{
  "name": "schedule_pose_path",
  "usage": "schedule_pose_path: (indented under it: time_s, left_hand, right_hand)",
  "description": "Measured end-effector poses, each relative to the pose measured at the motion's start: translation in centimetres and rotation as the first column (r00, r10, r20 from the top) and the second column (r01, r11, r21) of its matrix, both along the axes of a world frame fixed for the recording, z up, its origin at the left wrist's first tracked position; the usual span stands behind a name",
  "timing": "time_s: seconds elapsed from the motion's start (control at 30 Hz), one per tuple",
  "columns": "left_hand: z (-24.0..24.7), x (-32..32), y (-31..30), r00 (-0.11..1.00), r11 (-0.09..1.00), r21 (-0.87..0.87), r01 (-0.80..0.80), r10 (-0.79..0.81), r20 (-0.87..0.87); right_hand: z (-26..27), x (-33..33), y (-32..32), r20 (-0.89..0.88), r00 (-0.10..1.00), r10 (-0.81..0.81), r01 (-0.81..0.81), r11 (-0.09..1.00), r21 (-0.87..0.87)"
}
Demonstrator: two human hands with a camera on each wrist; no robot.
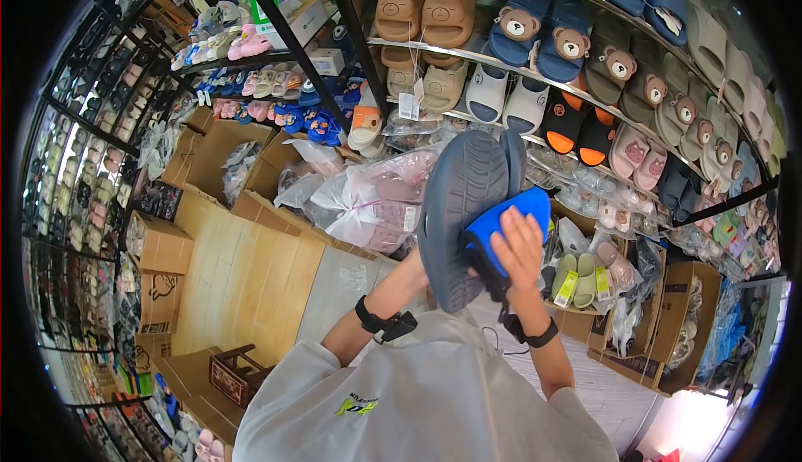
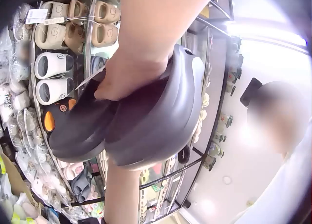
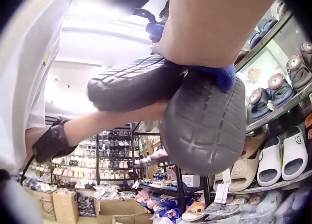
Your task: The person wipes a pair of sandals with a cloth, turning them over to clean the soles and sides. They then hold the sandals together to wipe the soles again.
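A pair of dark grey clogs (image 1: 455,211) is held up in front of my chest, with one ridged sole facing up in the head view. My left hand (image 2: 129,73) grips both clogs at their openings, its thumb lying on the dark upper; from the head view it is mostly hidden behind them. My right hand (image 1: 520,249) holds a folded cloth (image 1: 493,221), blue with a black side, against the sole, its fingers spread over the blue face. In the right wrist view, part of the blue cloth (image 3: 224,77) shows beside a patterned sole (image 3: 207,129).
Shelves of slippers (image 1: 518,32) curve along the front and right, several with bear heads. Plastic-wrapped slippers (image 1: 376,203) lie below them. Open cardboard boxes (image 1: 209,157) line the floor at left, and another box (image 1: 693,320) stands at right. A small wooden stool (image 1: 238,376) sits lower left.
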State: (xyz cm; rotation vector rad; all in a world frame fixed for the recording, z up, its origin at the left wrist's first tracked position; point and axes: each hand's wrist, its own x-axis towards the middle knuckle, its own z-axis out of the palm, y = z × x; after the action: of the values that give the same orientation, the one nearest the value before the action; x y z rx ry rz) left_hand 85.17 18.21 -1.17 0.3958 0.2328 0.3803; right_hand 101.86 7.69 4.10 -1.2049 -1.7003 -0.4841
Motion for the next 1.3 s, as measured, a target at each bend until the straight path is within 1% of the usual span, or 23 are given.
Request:
schedule_pose_path:
  time_s: [0.07,0.1,0.13,0.17,0.2,0.27,0.3,0.33,0.37,0.43,0.5,0.53,0.57,0.6,0.67,0.77,0.87,0.9,0.97,1.07,1.13,1.2,1.3]
  left_hand:
    - [-2.4,0.4,-0.2,0.978,0.995,-0.084,0.051,-0.033,0.208]
    - [-3.7,0.9,-0.6,0.972,0.97,-0.232,0.079,-0.023,0.234]
    - [-1.9,0.8,-0.8,0.991,0.987,-0.156,0.025,-0.004,0.136]
    - [0.1,0.5,-1.3,0.999,0.997,-0.074,-0.02,0.023,0.039]
    - [1.5,0.4,-1.5,0.997,0.998,0.013,-0.056,0.057,-0.057]
    - [1.4,0.7,-1.7,0.995,0.997,0.015,-0.073,0.074,-0.059]
    - [1.3,0.8,-1.9,0.995,0.997,0.015,-0.079,0.079,-0.06]
    - [0.1,0.7,-1.8,0.998,0.998,-0.022,-0.054,0.055,0.042]
    - [-2.0,0.6,-1.5,0.989,0.998,-0.055,-0.021,0.029,0.147]
    - [-1.1,0.4,-0.9,0.985,0.99,0.131,-0.046,0.023,0.172]
    - [-0.2,-0.4,-1.1,0.97,0.997,0.064,-0.052,0.035,0.24]
    - [0.1,-0.5,-0.8,0.97,0.998,0.047,-0.044,0.031,0.242]
    - [0.2,-0.8,-0.6,0.969,0.999,0.02,-0.034,0.029,0.245]
    - [0.2,-1.0,-0.2,0.969,1.0,-0.006,-0.021,0.022,0.244]
    - [0.1,-1.7,0.7,0.969,0.999,-0.037,-0.002,0.011,0.246]
    - [0.0,-2.6,2.2,0.967,0.998,-0.06,0.018,-0.002,0.256]
    - [-0.1,-3.7,3.6,0.965,0.996,-0.078,0.042,-0.02,0.26]
    - [0.0,-4.0,4.2,0.964,0.995,-0.086,0.051,-0.027,0.265]
    - [0.1,-4.3,5.3,0.957,0.993,-0.103,0.057,-0.024,0.291]
    - [-0.1,-4.7,6.6,0.94,0.989,-0.129,0.066,-0.019,0.341]
    - [-0.3,-4.7,7.4,0.922,0.986,-0.137,0.09,-0.031,0.386]
    - [-0.5,-4.8,8.0,0.912,0.983,-0.145,0.111,-0.042,0.409]
    - [0.1,-5.4,8.5,0.915,0.973,-0.19,0.134,-0.048,0.4]
  right_hand:
    - [-0.1,1.5,0.6,-0.085,0.996,-0.042,0.045,0.999,0.027]
    - [0.6,1.7,1.0,-0.203,0.978,-0.044,0.05,0.998,0.026]
    - [1.8,1.9,1.1,-0.317,0.947,-0.045,0.056,0.998,0.025]
    - [2.7,2.0,1.1,-0.367,0.925,-0.095,0.085,0.995,-0.042]
    - [3.5,1.5,1.3,-0.488,0.867,-0.103,0.085,0.995,-0.059]
    - [4.1,1.1,1.5,-0.455,0.887,-0.081,0.076,0.997,-0.03]
    - [4.0,0.6,1.6,-0.408,0.909,-0.089,0.096,0.995,-0.003]
    - [3.9,0.0,1.7,-0.359,0.928,-0.101,0.118,0.993,0.026]
    - [4.0,-0.5,1.3,-0.283,0.949,-0.141,0.146,0.989,-0.003]
    - [2.7,-1.5,1.0,-0.21,0.972,-0.109,0.119,0.992,0.036]
    - [2.2,-2.6,0.3,-0.126,0.99,-0.059,0.063,0.998,0.028]
    - [2.2,-3.4,0.1,-0.085,0.996,-0.02,0.021,1.0,0.015]
    - [2.3,-4.3,0.0,-0.058,0.998,0.025,-0.023,0.999,0.037]
    - [1.9,-4.5,-0.3,0.064,0.997,0.035,-0.035,0.999,0.009]
    - [1.9,-5.5,-0.8,0.185,0.977,0.109,-0.105,0.994,-0.031]
    - [1.7,-6.5,-0.7,0.331,0.931,0.157,-0.142,0.987,-0.071]
    - [1.6,-5.9,-0.2,0.306,0.941,0.143,-0.102,0.984,-0.148]
    - [1.2,-5.5,0.3,0.289,0.949,0.126,-0.087,0.986,-0.146]
    - [1.0,-4.8,1.6,0.22,0.973,0.068,-0.042,0.992,-0.119]
    - [2.3,-4.3,3.4,0.122,0.992,-0.018,0.032,0.993,-0.115]
    - [3.6,-4.1,5.0,0.111,0.988,-0.108,0.116,0.99,-0.074]
    - [3.7,-4.1,6.4,0.058,0.985,-0.16,0.162,0.986,-0.03]
    - [3.3,-6.1,8.0,-0.083,0.984,-0.16,0.163,0.986,0.028]
